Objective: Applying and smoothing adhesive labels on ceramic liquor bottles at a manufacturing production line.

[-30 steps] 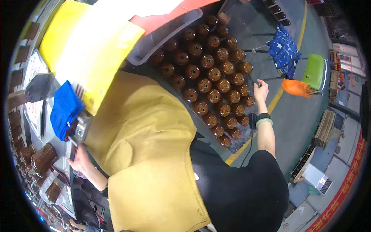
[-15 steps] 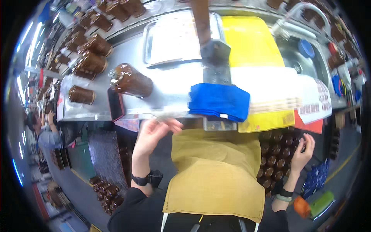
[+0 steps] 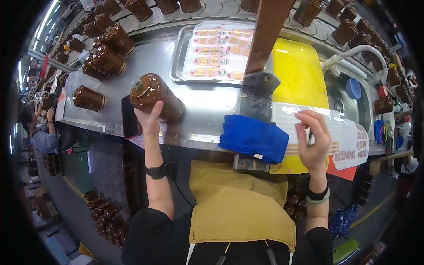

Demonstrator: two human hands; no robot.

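Note:
My left hand (image 3: 149, 120) grips a large brown bottle (image 3: 155, 97) that lies on its side on the steel counter (image 3: 207, 104). My right hand (image 3: 314, 138) pinches the edge of a clear label backing sheet (image 3: 349, 140) at the counter's right end. A folded blue cloth (image 3: 254, 137) lies between my hands at the counter's front edge. A steel tray (image 3: 179, 62) of label sheets sits behind the bottle.
More brown bottles (image 3: 102, 53) lie on the counter's left and ride a conveyor (image 3: 212, 8) at the back. A yellow board (image 3: 298, 73), a brown post (image 3: 269, 26) and a sink (image 3: 349, 104) with a white hose sit right. A seated person (image 3: 42, 132) works far left. Bottles (image 3: 104, 216) stand on the floor.
My view swung from the floor bottles up to the counter. My left hand reached forward and took hold of the lying bottle. My right hand rose from the floor bottles to the label sheet.

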